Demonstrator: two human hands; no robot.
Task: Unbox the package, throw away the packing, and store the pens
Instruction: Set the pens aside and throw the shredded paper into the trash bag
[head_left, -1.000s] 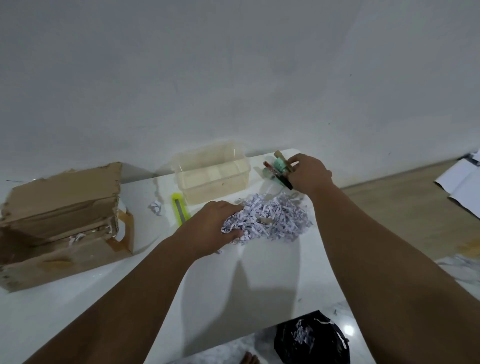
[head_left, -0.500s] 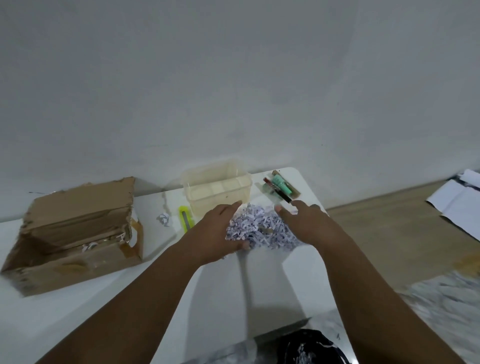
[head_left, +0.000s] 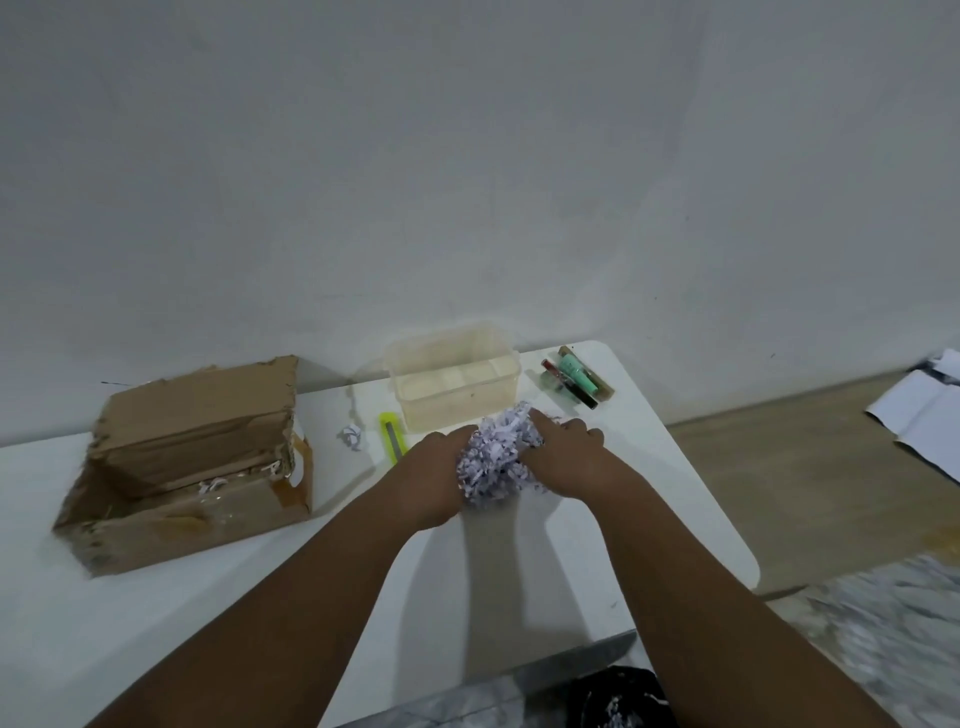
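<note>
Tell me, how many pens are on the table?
3 that I can tell apart, side by side at the table's far right corner: a mint-green pen, a dark red pen, a brown pen. Others may be hidden among them.

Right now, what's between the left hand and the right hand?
Head view: the shredded paper, bunched into a clump; the left hand and the right hand grip it from either side.

Dim, flat light, soft arm shadows on table, blurry edges, wide-angle warp
</note>
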